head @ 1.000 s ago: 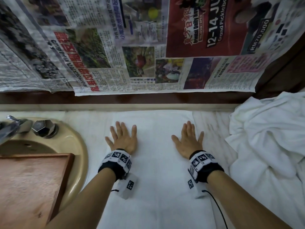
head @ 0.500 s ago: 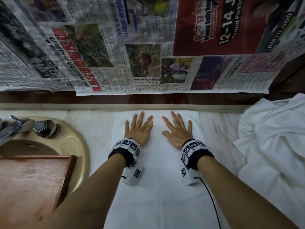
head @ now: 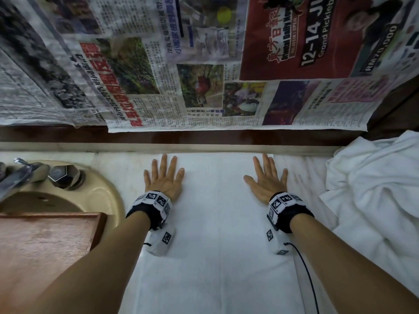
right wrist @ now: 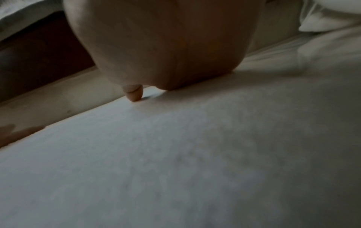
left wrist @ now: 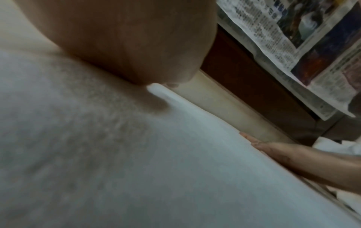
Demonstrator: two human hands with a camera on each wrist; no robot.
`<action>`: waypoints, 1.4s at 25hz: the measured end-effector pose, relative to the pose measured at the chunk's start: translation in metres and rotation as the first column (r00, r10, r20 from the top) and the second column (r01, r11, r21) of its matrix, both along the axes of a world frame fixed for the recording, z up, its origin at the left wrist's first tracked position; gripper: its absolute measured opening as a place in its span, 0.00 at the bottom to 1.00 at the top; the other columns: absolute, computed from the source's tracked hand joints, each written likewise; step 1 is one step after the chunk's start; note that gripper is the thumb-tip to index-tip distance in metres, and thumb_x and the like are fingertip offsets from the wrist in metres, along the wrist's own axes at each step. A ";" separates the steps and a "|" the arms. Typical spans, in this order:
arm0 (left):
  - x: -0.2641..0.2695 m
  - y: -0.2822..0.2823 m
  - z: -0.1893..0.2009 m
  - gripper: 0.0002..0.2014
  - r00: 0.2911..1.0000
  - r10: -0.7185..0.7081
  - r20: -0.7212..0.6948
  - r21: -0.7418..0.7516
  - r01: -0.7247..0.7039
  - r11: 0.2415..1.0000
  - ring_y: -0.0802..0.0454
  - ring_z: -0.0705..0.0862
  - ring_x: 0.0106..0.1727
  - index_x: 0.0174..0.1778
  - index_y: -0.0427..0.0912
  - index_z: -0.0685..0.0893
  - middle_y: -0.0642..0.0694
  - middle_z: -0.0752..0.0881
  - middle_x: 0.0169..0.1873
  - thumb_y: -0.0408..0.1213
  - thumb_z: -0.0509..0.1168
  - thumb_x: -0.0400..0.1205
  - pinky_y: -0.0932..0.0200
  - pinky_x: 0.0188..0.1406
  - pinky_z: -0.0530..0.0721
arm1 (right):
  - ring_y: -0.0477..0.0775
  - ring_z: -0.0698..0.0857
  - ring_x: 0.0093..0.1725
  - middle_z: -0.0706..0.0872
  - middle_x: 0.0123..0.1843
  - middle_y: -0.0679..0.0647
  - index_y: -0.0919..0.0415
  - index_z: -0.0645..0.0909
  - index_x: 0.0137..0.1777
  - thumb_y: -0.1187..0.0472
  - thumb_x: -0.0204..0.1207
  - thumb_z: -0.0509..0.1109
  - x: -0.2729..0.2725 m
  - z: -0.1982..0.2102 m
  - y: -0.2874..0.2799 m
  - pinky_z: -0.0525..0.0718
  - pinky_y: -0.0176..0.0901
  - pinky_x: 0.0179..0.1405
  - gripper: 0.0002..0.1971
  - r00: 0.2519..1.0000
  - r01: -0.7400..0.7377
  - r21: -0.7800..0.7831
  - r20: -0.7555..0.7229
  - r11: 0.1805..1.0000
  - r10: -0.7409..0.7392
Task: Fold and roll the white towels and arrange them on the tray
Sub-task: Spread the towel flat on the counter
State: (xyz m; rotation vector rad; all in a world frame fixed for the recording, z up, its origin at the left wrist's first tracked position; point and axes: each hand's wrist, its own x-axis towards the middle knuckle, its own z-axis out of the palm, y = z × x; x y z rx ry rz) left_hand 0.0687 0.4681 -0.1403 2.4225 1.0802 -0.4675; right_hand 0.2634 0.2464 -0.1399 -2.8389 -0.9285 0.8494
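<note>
Now, the white towel (head: 217,223) lies flat and lengthwise on the table (head: 301,168), a long folded strip running from the back ledge toward the person, with a faint crease down its middle and its far edge square against the wall. It looks soft, thick and smooth, hardly a wrinkle showing. The left hand (head: 164,180) presses flat near the far left corner, fingers straight and spread; the right hand (head: 266,182) does the same near the far right corner, fingers straight, gripping nothing. Both palms rest on the cloth, well apart from each other.

Here is the risk, as a judgement: the right hand sits right at the towel's edge, and a push outward could drag that edge off line and skew the strip, which would likely give a lopsided roll. Uneven pressure between the two hands could bunch the terry and spoil the crease. On the marble surface the whole towel may also slide rather than flatten.

To the right, a crumpled towel pile (head: 374,189) sits just beside the strip; a stray corner could get caught up in the roll. On the left, the wooden tray (head: 45,241) rests over the sink (head: 108,196), near the tap (head: 20,173), so a finished roll set down carelessly might tip toward the basin. Newspaper (head: 204,64) covers the wall behind.
</note>
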 end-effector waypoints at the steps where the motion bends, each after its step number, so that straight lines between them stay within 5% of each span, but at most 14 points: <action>1: -0.001 0.001 -0.001 0.29 1.000 -0.002 -0.009 0.010 0.002 1.000 0.50 0.24 0.81 0.82 0.62 0.31 0.57 0.24 0.80 0.61 0.32 0.86 0.42 0.79 0.26 | 0.46 0.25 0.81 0.22 0.82 0.45 0.44 0.29 0.83 0.36 0.83 0.43 0.001 0.000 0.000 0.25 0.65 0.77 0.35 1.000 0.010 -0.008 -0.003 1.000 -0.010; 6: -0.002 -0.006 0.012 0.30 1.000 0.003 -0.019 0.042 -0.002 0.999 0.48 0.25 0.81 0.83 0.58 0.32 0.53 0.26 0.81 0.58 0.33 0.87 0.38 0.79 0.28 | 0.47 0.26 0.81 0.24 0.83 0.47 0.50 0.30 0.84 0.39 0.84 0.44 -0.009 0.016 -0.001 0.26 0.68 0.77 0.37 1.000 0.016 0.006 -0.022 1.000 -0.016; 12: -0.045 -0.136 0.018 0.28 0.951 -0.299 0.073 -0.127 0.306 0.944 0.51 0.22 0.79 0.83 0.58 0.32 0.54 0.24 0.80 0.57 0.33 0.88 0.42 0.79 0.26 | 0.46 0.26 0.81 0.24 0.82 0.44 0.51 0.29 0.84 0.43 0.87 0.43 -0.147 0.014 -0.044 0.29 0.68 0.78 0.34 0.924 -0.374 0.067 -0.061 0.925 0.378; 14: -0.071 -0.123 0.008 0.29 0.973 -0.227 0.033 -0.071 0.229 0.971 0.52 0.22 0.79 0.83 0.59 0.32 0.54 0.26 0.81 0.57 0.34 0.87 0.44 0.80 0.27 | 0.46 0.24 0.80 0.22 0.81 0.44 0.50 0.28 0.83 0.42 0.86 0.43 -0.134 0.008 -0.069 0.29 0.70 0.78 0.34 0.963 -0.265 -0.008 -0.052 0.964 0.264; 17: -0.099 -0.091 0.012 0.31 0.998 0.061 -0.019 -0.035 -0.062 0.997 0.49 0.25 0.81 0.84 0.53 0.33 0.52 0.26 0.81 0.57 0.35 0.88 0.42 0.81 0.29 | 0.50 0.25 0.81 0.22 0.82 0.47 0.52 0.27 0.83 0.40 0.85 0.42 -0.105 0.014 -0.099 0.30 0.74 0.76 0.35 0.999 0.048 -0.113 -0.013 0.992 -0.050; 18: -0.101 -0.099 0.017 0.31 0.998 0.058 -0.016 -0.051 -0.058 0.997 0.49 0.26 0.81 0.84 0.51 0.33 0.51 0.26 0.81 0.57 0.35 0.88 0.41 0.81 0.29 | 0.51 0.25 0.81 0.22 0.82 0.47 0.53 0.27 0.83 0.40 0.85 0.41 -0.116 0.018 -0.102 0.30 0.74 0.76 0.36 0.999 0.044 -0.108 -0.006 0.993 -0.045; 22: -0.112 -0.197 0.021 0.28 0.954 -0.283 0.102 -0.176 0.297 0.939 0.53 0.25 0.81 0.84 0.54 0.35 0.54 0.28 0.82 0.54 0.34 0.89 0.45 0.80 0.27 | 0.48 0.26 0.81 0.23 0.81 0.43 0.51 0.30 0.84 0.43 0.87 0.44 -0.213 0.018 -0.107 0.35 0.71 0.79 0.34 0.903 -0.411 0.081 -0.101 0.908 0.418; 23: -0.126 -0.202 0.017 0.28 0.951 -0.294 0.091 -0.163 0.306 0.938 0.53 0.26 0.81 0.84 0.55 0.35 0.55 0.29 0.82 0.54 0.34 0.89 0.45 0.80 0.28 | 0.48 0.26 0.81 0.22 0.80 0.43 0.51 0.30 0.84 0.44 0.87 0.43 -0.219 0.015 -0.119 0.36 0.71 0.79 0.33 0.895 -0.432 0.065 -0.095 0.900 0.436; 27: -0.177 -0.154 0.014 0.29 0.995 0.097 -0.005 -0.059 -0.097 0.994 0.49 0.30 0.83 0.85 0.49 0.36 0.51 0.32 0.83 0.53 0.36 0.89 0.41 0.81 0.31 | 0.51 0.27 0.82 0.22 0.82 0.45 0.54 0.27 0.83 0.43 0.86 0.40 -0.180 0.016 -0.165 0.31 0.74 0.77 0.33 0.999 0.048 -0.103 -0.019 0.994 -0.051; 29: -0.179 -0.177 0.023 0.30 0.998 -0.006 0.061 -0.079 0.011 0.997 0.49 0.30 0.83 0.85 0.47 0.36 0.50 0.31 0.83 0.54 0.34 0.89 0.42 0.80 0.31 | 0.51 0.27 0.82 0.23 0.82 0.46 0.54 0.27 0.83 0.43 0.86 0.43 -0.206 0.026 -0.166 0.30 0.72 0.76 0.35 1.000 -0.015 -0.034 -0.016 0.999 0.015; 32: -0.184 -0.252 0.020 0.28 0.939 -0.301 0.167 -0.176 0.329 0.928 0.54 0.29 0.83 0.85 0.51 0.37 0.53 0.32 0.84 0.52 0.35 0.89 0.48 0.81 0.29 | 0.49 0.28 0.82 0.23 0.80 0.43 0.53 0.30 0.84 0.46 0.87 0.46 -0.268 0.017 -0.163 0.37 0.71 0.79 0.34 0.912 -0.401 0.079 -0.057 0.913 0.405; 33: -0.194 -0.256 0.014 0.28 0.934 -0.319 0.158 -0.151 0.342 0.927 0.55 0.29 0.83 0.85 0.51 0.37 0.54 0.33 0.84 0.51 0.36 0.90 0.49 0.81 0.29 | 0.49 0.29 0.83 0.22 0.80 0.43 0.52 0.30 0.84 0.47 0.87 0.45 -0.269 0.013 -0.172 0.38 0.70 0.80 0.33 0.914 -0.397 0.082 -0.056 0.914 0.402; 35: -0.217 -0.228 0.007 0.28 0.981 -0.169 0.095 -0.071 0.176 0.982 0.52 0.31 0.83 0.85 0.49 0.37 0.53 0.33 0.84 0.50 0.36 0.90 0.46 0.82 0.31 | 0.49 0.29 0.83 0.23 0.81 0.43 0.52 0.29 0.84 0.45 0.87 0.44 -0.246 0.007 -0.192 0.34 0.70 0.79 0.34 0.992 -0.115 0.027 -0.052 0.993 0.116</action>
